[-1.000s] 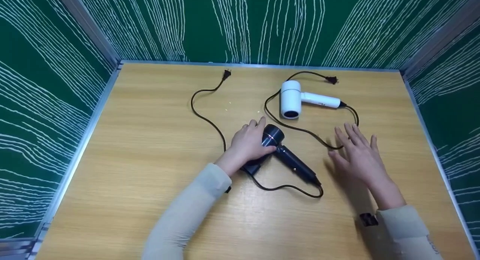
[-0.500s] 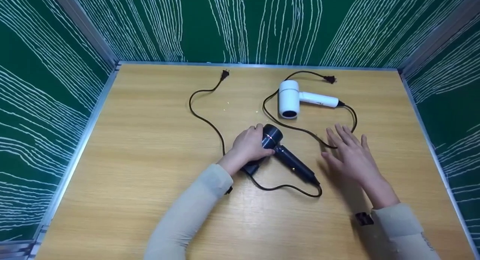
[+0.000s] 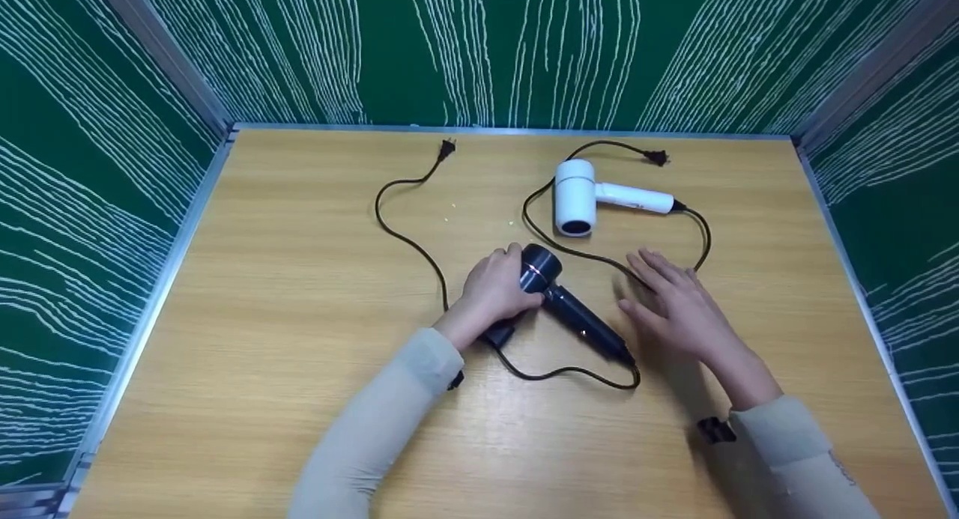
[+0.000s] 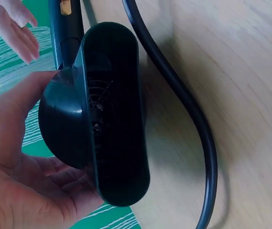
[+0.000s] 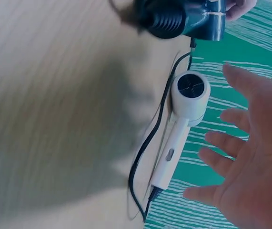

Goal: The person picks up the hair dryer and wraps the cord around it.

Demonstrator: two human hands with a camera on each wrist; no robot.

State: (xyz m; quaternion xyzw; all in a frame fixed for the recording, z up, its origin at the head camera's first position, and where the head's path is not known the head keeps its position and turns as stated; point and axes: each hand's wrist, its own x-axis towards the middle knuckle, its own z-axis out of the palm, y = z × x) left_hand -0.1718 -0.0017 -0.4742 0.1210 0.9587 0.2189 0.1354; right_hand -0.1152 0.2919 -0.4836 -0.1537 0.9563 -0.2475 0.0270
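A dark hair dryer (image 3: 541,270) with a flat nozzle (image 4: 119,191) lies mid-table, its handle slanting toward the front right. My left hand (image 3: 494,285) grips its barrel, thumb on the near side and fingers over the far side. In the left wrist view the nozzle's wide slot faces the camera. My right hand (image 3: 678,305) hovers to the right of the handle, fingers spread and holding nothing. Beyond it a white hair dryer (image 3: 575,197) lies on its side, handle pointing right; the right wrist view shows this white dryer past my fingers (image 5: 224,143).
The dark dryer's black cord (image 3: 408,238) curves to a plug (image 3: 446,148) at the back. A second cord (image 3: 539,238) loops round the white dryer to another plug (image 3: 657,157). Green walls with white streaks (image 3: 419,55) border the wooden table (image 3: 300,279) on three sides.
My right hand has moved left, closer to the dark dryer's handle. My left hand keeps its grip on the dark hair dryer. The white dryer stays in place.
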